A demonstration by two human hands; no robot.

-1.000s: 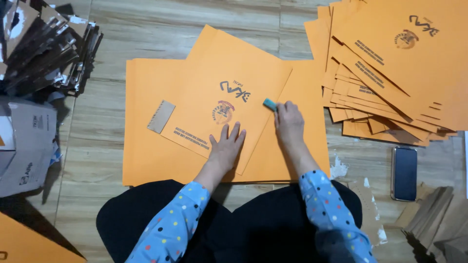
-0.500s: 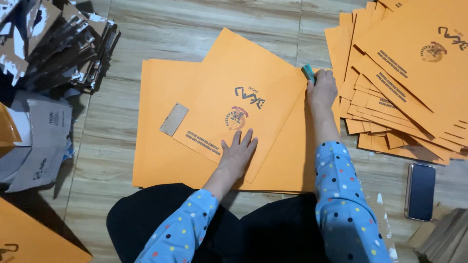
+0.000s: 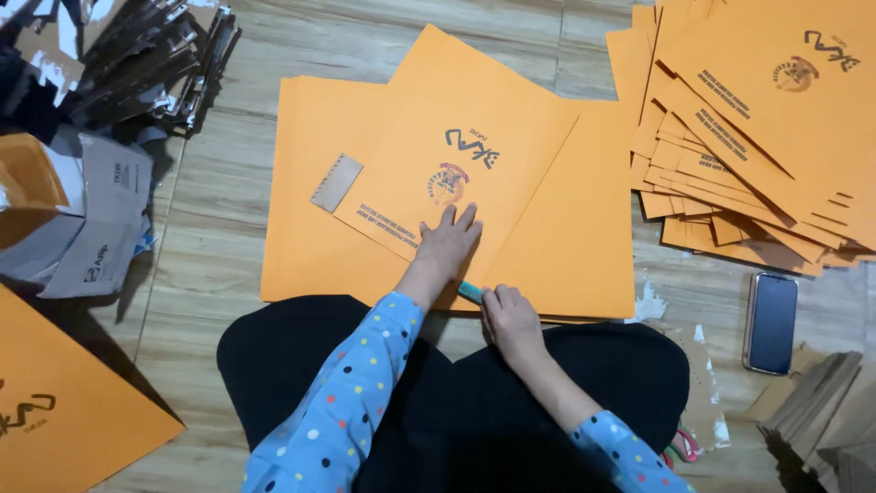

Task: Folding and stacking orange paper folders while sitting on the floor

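Note:
An orange printed paper sheet (image 3: 474, 155) lies tilted on top of a larger orange sheet (image 3: 575, 246) on the floor in front of me. My left hand (image 3: 447, 245) presses flat on the tilted sheet near its lower edge, fingers spread. My right hand (image 3: 509, 315) grips a small teal stick (image 3: 470, 292) whose tip touches the sheet's near edge, just below my left hand. A small grey-brown strip (image 3: 336, 182) shows at the tilted sheet's left side.
A fanned pile of orange printed sheets (image 3: 757, 128) lies at the upper right. A dark phone (image 3: 771, 321) rests on the floor at right, cardboard pieces (image 3: 821, 420) near it. Dark scraps (image 3: 137, 55) and grey packaging (image 3: 100, 219) sit at left, another orange sheet (image 3: 64, 402) at lower left.
My right hand has travelled with the teal stick from the sheet's far right corner down its right edge to the near edge. My left hand stays pressed on the sheet.

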